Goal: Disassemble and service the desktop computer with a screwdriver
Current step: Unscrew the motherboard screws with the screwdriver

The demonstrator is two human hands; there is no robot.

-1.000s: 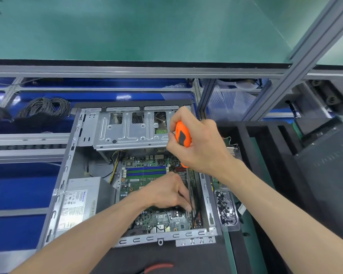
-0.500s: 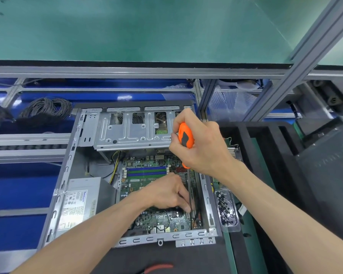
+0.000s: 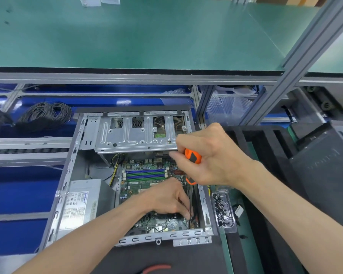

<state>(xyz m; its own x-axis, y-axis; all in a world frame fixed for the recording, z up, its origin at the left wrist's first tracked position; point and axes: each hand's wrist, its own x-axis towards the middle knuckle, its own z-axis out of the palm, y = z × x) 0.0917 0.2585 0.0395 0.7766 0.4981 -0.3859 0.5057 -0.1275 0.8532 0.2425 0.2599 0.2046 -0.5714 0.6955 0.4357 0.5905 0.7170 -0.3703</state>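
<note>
Green workbench beyond; screwdriver [image 3: 192, 156] gripped in right hand [image 3: 210, 155], left hand [image 3: 170, 196] pinching its shaft below.

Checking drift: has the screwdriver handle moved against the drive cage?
Yes. The screwdriver handle has dropped down-frame, now below the front edge of the drive cage.

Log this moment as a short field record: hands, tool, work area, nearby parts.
right hand: grips the orange screwdriver by its handle
left hand: fingertips steady the shaft low inside the case
work area: motherboard in the open computer case
power supply: left of the board
screw tray: right of the case
</note>
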